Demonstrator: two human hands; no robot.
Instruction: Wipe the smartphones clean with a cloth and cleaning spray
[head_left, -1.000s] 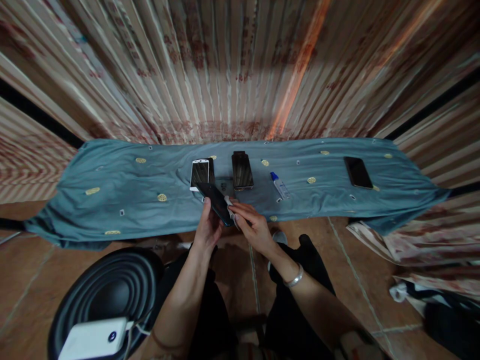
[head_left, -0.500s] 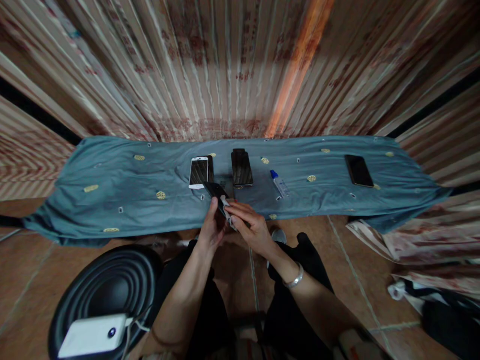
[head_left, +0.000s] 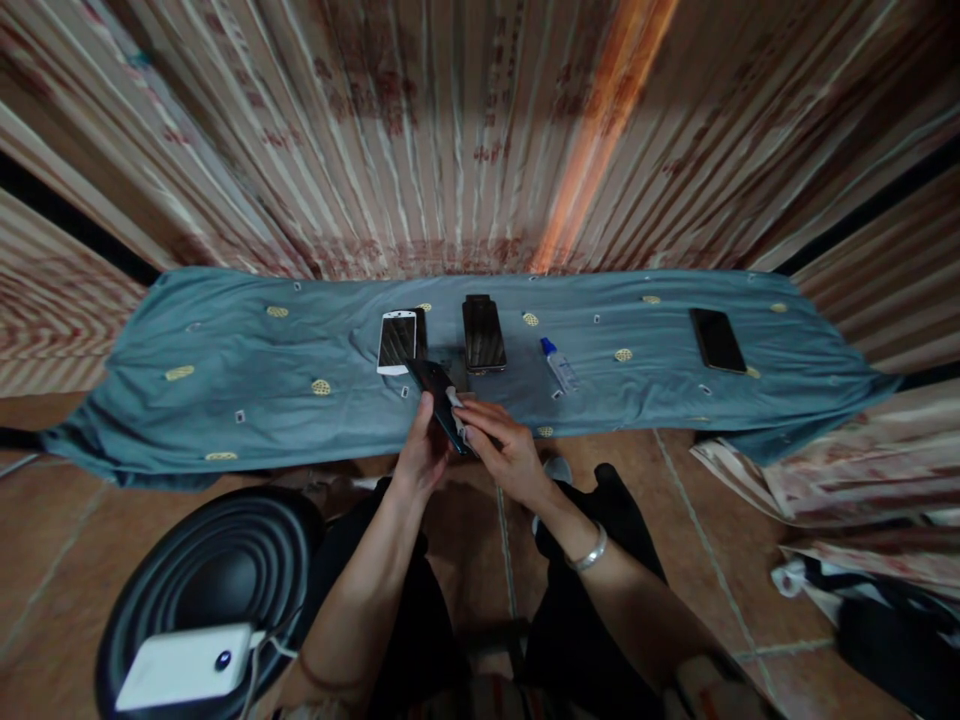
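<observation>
Two hands work one dark phone [head_left: 437,395]: our left hand [head_left: 421,452] grips it, tilted steeper than before, while our right hand [head_left: 504,450], at three o'clock, pinches a white wipe [head_left: 454,400] against its screen.

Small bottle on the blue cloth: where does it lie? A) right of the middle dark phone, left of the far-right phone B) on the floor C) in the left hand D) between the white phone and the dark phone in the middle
A: the small bottle with a blue cap lies on the blue cloth, right of the middle dark phone and left of the far-right phone.
</observation>
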